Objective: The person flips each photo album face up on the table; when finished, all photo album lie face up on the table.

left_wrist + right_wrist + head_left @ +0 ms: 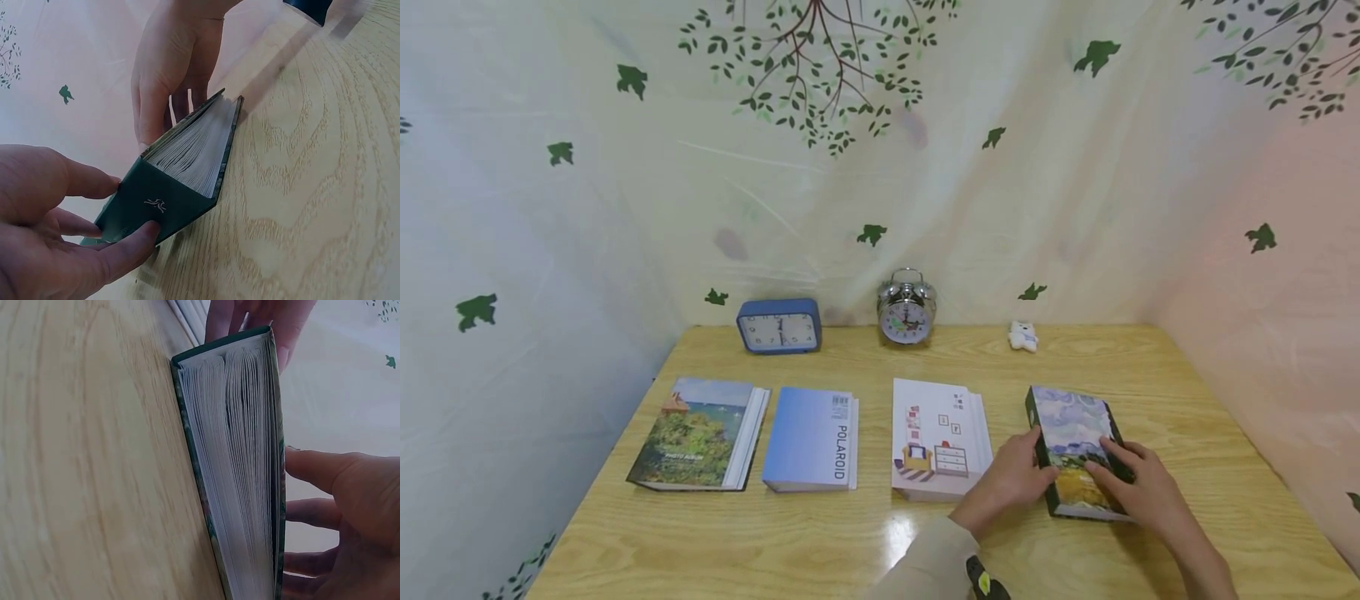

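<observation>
A thick photo album (1078, 442) with a painted landscape cover lies on the table at the right. Its dark green spine (153, 203) and inner pages (231, 425) show in the wrist views. My left hand (1015, 475) holds the album's left side, thumb at the cover's edge and fingers against the spine. On the front cover rest the thumb and fingertips of my right hand (1150, 487). Just left of this album lies a white album (936, 433) with a drawn room on its cover.
Farther left on the table (820, 542) lie a blue POLAROID album (808, 437) and a seaside-painting album (700, 433). Along the back stand a blue rectangular clock (780, 327), a silver twin-bell alarm clock (907, 308) and a small white bear figure (1022, 336). Printed curtains surround the table.
</observation>
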Motion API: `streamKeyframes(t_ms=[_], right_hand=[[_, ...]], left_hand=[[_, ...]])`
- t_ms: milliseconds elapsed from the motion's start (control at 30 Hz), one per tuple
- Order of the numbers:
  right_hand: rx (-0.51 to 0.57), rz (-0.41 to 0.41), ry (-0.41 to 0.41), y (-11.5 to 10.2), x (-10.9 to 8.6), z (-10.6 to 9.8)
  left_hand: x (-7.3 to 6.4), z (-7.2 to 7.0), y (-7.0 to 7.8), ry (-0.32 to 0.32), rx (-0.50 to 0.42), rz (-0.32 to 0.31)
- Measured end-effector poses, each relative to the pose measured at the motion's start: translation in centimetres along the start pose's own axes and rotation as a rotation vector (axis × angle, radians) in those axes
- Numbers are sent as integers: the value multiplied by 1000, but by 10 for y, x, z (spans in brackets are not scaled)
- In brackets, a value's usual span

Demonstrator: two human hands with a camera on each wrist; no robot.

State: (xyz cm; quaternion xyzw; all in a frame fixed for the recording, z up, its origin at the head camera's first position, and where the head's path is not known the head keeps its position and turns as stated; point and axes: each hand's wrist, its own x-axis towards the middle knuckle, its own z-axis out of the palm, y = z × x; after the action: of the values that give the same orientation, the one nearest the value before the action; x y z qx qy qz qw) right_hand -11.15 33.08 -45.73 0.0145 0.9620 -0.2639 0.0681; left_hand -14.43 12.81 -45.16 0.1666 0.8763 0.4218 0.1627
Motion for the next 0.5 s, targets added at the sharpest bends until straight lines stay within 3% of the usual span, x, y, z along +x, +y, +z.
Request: streamKeyframes(t_ms=[200, 400, 500], right_hand=[[-13, -31, 18, -5, -1, 2], [-21, -58, 72, -10, 1, -2], [-16, -84, 113, -20, 5, -10]], left_hand=[[1, -4, -3, -10, -42, -5], [0, -9, -2, 50, 1, 70], [0, -19, -1, 72, 11, 51]])
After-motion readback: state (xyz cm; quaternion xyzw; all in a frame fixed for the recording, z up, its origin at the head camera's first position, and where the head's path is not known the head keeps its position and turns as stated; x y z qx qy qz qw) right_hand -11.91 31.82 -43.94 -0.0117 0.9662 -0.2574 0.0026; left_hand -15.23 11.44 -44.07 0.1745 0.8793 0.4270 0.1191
